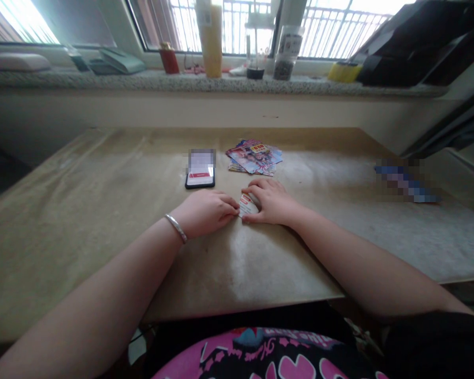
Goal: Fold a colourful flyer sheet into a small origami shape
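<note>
A small white card [246,206] with red print lies low over the table between my two hands. The closed fingers of my left hand [208,211] meet at its left edge. My right hand [274,201] grips it from the other side, thumb at the near edge and fingers at the far edge, hiding its right part. Just beyond the hands, a loose pile of colourful printed cards [254,157] is fanned out on the table. To the left of that pile lies a phone [199,183] with its screen lit.
The yellowish table [102,221] reaches to the wall below the window. A blurred blue item [408,183] lies at the right. Along the stone sill [122,81] stand a red container [169,59], a tall yellow container [210,42], jars and a black bag [411,45].
</note>
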`<state>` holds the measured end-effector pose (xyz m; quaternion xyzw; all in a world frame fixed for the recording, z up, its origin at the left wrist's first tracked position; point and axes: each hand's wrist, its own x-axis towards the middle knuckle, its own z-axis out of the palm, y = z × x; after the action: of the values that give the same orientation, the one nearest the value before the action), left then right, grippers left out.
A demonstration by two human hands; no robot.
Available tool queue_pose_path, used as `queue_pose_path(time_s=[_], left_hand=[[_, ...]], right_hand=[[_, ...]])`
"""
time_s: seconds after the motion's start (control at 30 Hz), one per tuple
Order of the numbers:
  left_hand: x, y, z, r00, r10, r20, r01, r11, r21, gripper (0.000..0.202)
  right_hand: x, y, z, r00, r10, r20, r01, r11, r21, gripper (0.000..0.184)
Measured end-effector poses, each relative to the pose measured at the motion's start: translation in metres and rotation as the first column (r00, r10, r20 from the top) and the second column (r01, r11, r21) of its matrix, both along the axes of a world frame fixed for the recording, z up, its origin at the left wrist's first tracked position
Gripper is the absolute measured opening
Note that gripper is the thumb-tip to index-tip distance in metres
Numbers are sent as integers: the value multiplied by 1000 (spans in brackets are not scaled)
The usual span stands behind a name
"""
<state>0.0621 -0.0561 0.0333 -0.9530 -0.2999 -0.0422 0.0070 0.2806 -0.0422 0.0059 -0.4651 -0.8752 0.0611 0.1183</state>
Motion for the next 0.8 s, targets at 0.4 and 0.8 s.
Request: queue_pose_path(time_s=[0.4,0.8], left_hand=[[1,0,-3,999,9,33,-9,1000,-4,27],[2,-1,-3,989,88,115,-78,992,-95,24]], right_hand=[[8,-4,-1,998,58,6,-57,995,-80,91],[20,11,-6,983,116,-145,-122,992,-36,50]])
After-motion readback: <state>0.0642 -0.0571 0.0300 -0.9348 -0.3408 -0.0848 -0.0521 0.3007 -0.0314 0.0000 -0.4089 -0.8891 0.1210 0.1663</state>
